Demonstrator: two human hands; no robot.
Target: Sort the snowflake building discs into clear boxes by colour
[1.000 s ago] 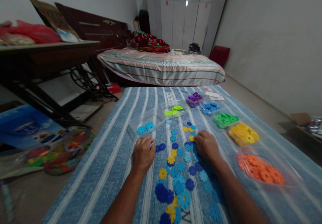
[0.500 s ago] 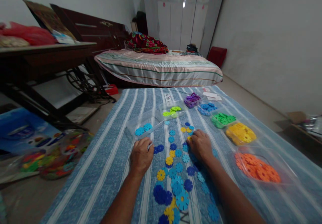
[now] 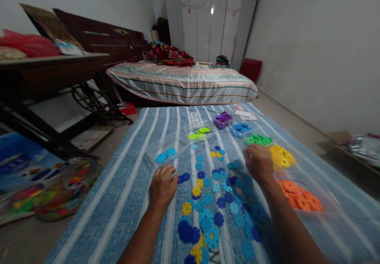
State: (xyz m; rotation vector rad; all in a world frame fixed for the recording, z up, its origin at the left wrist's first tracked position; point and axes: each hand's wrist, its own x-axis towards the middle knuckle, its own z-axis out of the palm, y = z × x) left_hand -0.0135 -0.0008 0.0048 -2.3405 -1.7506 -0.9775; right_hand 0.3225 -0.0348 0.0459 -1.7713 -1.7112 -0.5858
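My left hand (image 3: 162, 185) is half curled, just short of a clear box (image 3: 166, 140) holding light-blue discs (image 3: 170, 152). Loose blue and yellow discs (image 3: 215, 187) lie between my hands. My right hand (image 3: 259, 162), fingers bent, is beside boxed yellow pieces (image 3: 282, 156); I can't tell whether either grips anything.

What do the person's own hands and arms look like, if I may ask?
The left hand and right hand are bare and ungloved. The forearms are uncovered as far as they show, with no sleeves or wristwear visible. Finer details, such as any rings, are too blurred to tell.
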